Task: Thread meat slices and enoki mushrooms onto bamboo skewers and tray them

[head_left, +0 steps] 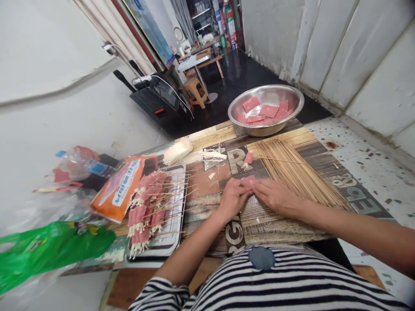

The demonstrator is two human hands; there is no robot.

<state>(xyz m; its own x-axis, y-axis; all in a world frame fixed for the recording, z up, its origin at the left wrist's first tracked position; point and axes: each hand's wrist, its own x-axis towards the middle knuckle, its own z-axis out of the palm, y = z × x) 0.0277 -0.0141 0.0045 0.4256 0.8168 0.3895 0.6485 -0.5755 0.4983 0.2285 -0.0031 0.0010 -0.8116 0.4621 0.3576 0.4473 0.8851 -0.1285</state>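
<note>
A pink meat slice lies low over the wooden-patterned table, pinched at its near-left edge by my left hand and at its right by my right hand. Whether anything is inside the slice is hidden. Just beyond my hands sits a finished-looking meat roll with pale strands sticking out. Loose enoki mushrooms and a larger enoki bunch lie farther left. To the right spreads a pile of bamboo skewers. Skewered enoki meat rolls are stacked on a tray left of my left arm.
A steel bowl with several meat slices stands at the table's far edge. An orange printed package, clear plastic bags and a green plastic bag crowd the left side. Beyond the table are a black appliance and a stool.
</note>
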